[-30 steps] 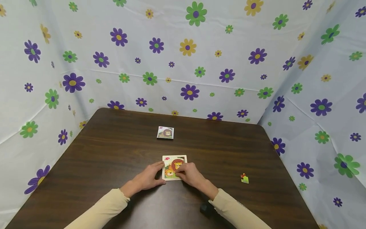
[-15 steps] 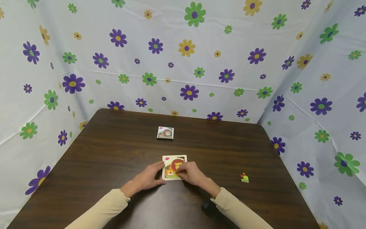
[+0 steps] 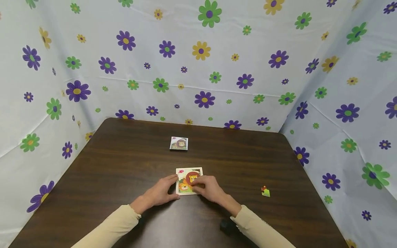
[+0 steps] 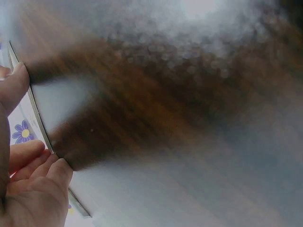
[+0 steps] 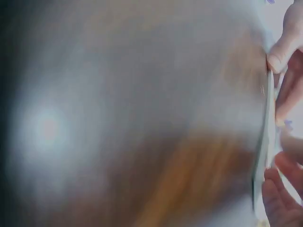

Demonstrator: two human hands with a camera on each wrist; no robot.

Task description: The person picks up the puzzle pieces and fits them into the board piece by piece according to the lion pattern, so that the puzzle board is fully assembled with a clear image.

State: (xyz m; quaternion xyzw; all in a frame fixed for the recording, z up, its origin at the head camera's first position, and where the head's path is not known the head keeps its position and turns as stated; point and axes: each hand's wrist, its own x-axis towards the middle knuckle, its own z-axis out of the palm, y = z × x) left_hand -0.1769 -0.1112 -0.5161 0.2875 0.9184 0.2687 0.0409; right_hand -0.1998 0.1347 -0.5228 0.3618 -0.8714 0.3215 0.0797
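A small square lion jigsaw puzzle (image 3: 185,188) in a pale frame lies on the table, near the front middle in the head view. Along its left side rests my left hand (image 3: 159,191), thumb at the lower corner and fingers near the upper one. My right hand (image 3: 211,188) reaches over the puzzle's right half, curled fingertips and thumb at a puzzle piece there that they mostly hide. In the left wrist view, left fingers (image 4: 59,172) touch the frame's edge (image 4: 40,116). The right wrist view catches the frame (image 5: 266,137) almost edge-on, with curled fingers (image 5: 279,194) beside it.
A loose green and red puzzle piece (image 3: 265,191) lies to the right on the dark wooden table (image 3: 130,162). Farther back stands a small lion picture card (image 3: 179,143). A flower-patterned white curtain (image 3: 139,96) surrounds the table's back and sides.
The right hand has shifted slightly to the right over the puzzle, its thumb and fingertips a little farther apart. The left hand and the loose piece have stayed in place.
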